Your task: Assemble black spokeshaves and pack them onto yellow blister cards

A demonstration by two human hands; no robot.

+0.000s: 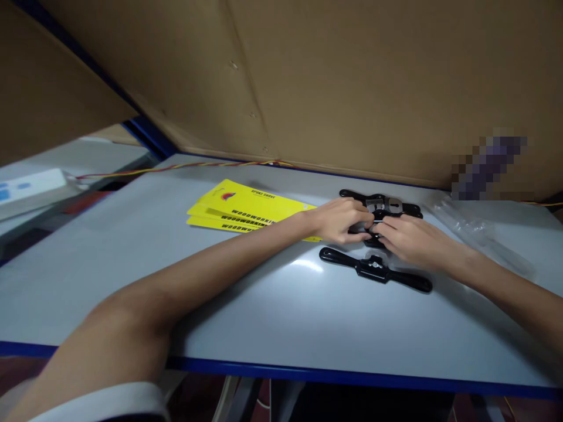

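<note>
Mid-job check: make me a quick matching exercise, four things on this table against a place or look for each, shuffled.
Things:
1. Printed cards
2. Front black tool
3. Clear plastic packaging
4. Twisted wires

Descriptions:
A. Running along the back edge of the table
B. See-through, to the right of the right hand
C. Nearer the person than both hands, touched by neither
D. Yellow, overlapping one another

Pairs: 1-D, 2-C, 3-B, 4-A

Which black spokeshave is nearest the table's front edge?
The frontmost spokeshave, with no hand on it; the other spokeshaves are farther back, by the left hand and right hand.
</note>
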